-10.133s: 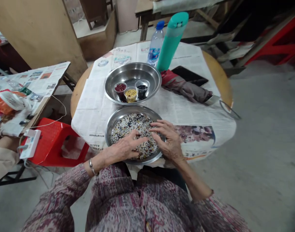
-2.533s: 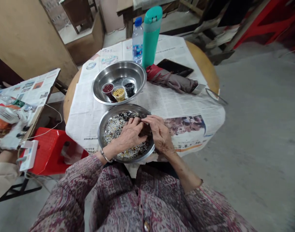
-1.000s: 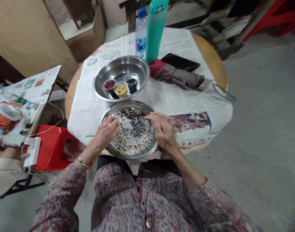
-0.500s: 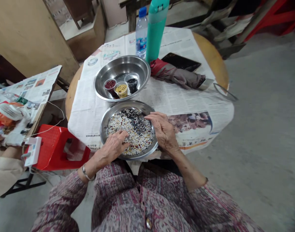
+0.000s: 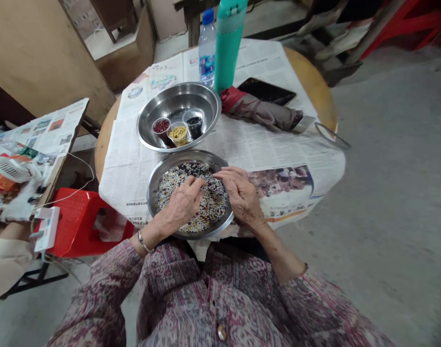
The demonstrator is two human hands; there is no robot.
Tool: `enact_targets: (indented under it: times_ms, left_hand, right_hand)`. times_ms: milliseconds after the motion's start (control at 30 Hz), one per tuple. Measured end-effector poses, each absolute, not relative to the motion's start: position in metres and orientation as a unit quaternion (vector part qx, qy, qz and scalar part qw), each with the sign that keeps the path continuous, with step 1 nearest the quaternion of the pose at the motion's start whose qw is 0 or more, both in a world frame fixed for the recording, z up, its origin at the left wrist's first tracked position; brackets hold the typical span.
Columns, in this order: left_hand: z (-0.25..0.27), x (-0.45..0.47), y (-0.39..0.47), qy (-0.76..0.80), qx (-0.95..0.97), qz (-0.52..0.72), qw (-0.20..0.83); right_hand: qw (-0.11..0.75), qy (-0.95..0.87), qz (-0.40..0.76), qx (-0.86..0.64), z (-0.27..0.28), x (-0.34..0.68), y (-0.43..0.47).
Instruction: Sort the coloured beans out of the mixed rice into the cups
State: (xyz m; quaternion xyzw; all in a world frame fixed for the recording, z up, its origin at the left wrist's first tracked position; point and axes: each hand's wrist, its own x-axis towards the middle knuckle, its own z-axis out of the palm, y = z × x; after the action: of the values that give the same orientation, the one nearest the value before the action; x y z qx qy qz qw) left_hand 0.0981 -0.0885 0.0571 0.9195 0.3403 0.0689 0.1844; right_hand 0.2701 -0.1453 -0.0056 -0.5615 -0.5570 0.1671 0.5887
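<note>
A round steel basin point(image 5: 153, 180) of mixed white, black, yellow and red grains point(image 5: 202, 219) sits at the table's near edge. My left hand point(image 5: 184, 200) is over the middle of the grains, palm down. Its fingers are bent and apart, and nothing shows in them. At the basin's right side, my right hand point(image 5: 244, 197) is held with fingers drawn together and thumb close by. Its palm is hidden, so anything inside cannot be made out. Just behind stands a larger steel basin point(image 5: 144, 108) holding clear cups of red beans point(image 5: 162, 127), yellow beans point(image 5: 178, 132) and black beans point(image 5: 194, 123).
Newspaper point(image 5: 123, 164) covers the round table. At the back stand a water bottle point(image 5: 206, 53) and a teal flask point(image 5: 227, 53). A folded umbrella point(image 5: 260, 108) lies beside a dark phone or tablet point(image 5: 267, 91). A red stool point(image 5: 76, 217) and another person's arm point(image 5: 14, 236) are at left.
My left hand has moved up and right across the grains, toward my right hand. The dark gap in the middle of the grains looks smaller. My right hand stays nearly still.
</note>
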Motion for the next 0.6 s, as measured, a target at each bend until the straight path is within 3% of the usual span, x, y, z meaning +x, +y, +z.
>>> enact_targets:
  times_ms: [233, 367, 600]
  left_hand:
    - [0.083, 0.069, -0.102, 0.174, 0.950, -0.078, 0.247]
    - [0.086, 0.067, -0.098, 0.164, 0.934, -0.163, 0.272]
    - [0.068, 0.091, -0.099, 0.161, 0.947, -0.114, 0.255]
  right_hand:
    - [0.592, -0.558, 0.167, -0.557, -0.005, 0.270, -0.146]
    - [0.592, -0.557, 0.164, -0.558, -0.005, 0.269, -0.145]
    - [0.590, -0.558, 0.161, -0.561, -0.007, 0.270, -0.146]
